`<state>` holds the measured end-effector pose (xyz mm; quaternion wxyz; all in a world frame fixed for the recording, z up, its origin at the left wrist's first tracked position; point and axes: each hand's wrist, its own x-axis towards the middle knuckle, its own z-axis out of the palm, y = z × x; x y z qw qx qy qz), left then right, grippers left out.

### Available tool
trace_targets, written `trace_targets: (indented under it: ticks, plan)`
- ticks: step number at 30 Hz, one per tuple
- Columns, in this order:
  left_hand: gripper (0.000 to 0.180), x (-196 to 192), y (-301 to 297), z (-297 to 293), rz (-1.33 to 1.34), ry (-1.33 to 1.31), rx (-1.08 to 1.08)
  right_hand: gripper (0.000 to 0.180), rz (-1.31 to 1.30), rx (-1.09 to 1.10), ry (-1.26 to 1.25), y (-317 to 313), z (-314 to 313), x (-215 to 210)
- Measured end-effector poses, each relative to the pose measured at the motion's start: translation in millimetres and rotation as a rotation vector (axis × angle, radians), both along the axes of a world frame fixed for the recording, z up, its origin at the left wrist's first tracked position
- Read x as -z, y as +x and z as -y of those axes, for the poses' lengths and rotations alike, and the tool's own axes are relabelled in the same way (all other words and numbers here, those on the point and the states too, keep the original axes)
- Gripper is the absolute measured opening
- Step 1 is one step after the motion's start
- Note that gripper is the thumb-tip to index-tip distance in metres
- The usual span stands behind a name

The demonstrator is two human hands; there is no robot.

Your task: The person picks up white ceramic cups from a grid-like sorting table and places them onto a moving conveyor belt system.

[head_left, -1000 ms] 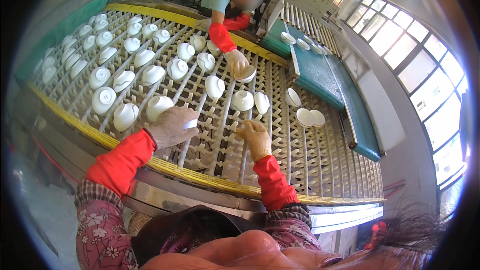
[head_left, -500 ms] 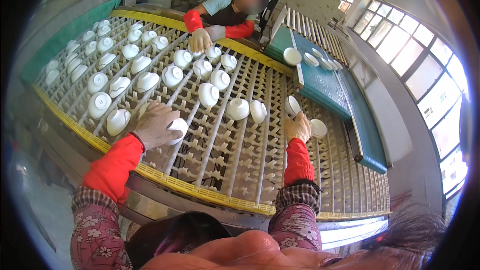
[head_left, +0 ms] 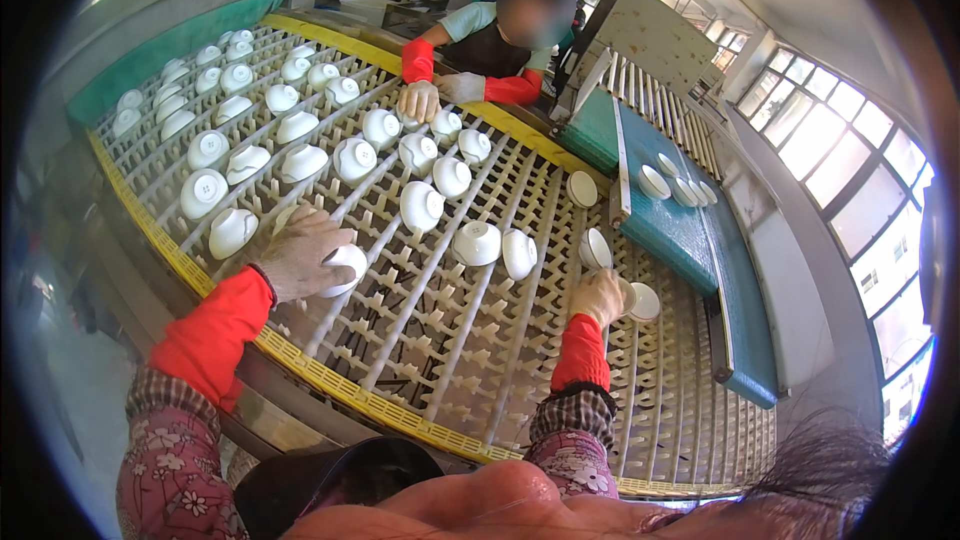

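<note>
My left hand (head_left: pixel 305 258), in a pale work glove, closes over an upturned white bowl (head_left: pixel 347 268) at the near side of a pegged rack conveyor (head_left: pixel 440 360). Another bowl (head_left: pixel 285 218) shows partly behind its fingers. On the right, my gloved right hand (head_left: pixel 598 297) is curled, fingertips at the left edge of a white bowl (head_left: pixel 645 302); its grip is partly hidden. A tilted bowl (head_left: pixel 595 248) sits just beyond the knuckles. Two bowls, one squat (head_left: pixel 477 243) and one on its side (head_left: pixel 520 254), stand between my hands.
Many upturned bowls (head_left: pixel 204 193) fill the rack's left half. Across the rack, a person in red sleeves has a gloved hand (head_left: pixel 419 101) at the bowls. A green belt (head_left: pixel 690 230) carries several bowls at right. Yellow edging (head_left: pixel 300 355) borders the rack.
A bowl from the belt's end now lies on the rack. My right hand has drawn back from the tilted bowl toward the one at its right. The view has shifted slightly.
</note>
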<state>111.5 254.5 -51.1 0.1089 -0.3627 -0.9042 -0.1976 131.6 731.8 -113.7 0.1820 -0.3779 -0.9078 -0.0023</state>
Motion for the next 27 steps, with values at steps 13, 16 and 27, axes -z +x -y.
trace_targets:
  ticks: [13,16,27]
  plan:
    - [0.034,13,-3,-20,0.003,0.01,-0.137,0.04,-0.001,-0.423,-0.348,55,37,-47]
    - [0.03,21,-4,-25,-0.027,0.009,-0.138,0.041,-0.068,-0.645,-0.793,48,66,-52]
    - [0.026,24,-1,-33,-0.049,0.054,-0.132,0.04,-0.615,-0.995,-1.674,-78,206,-24]
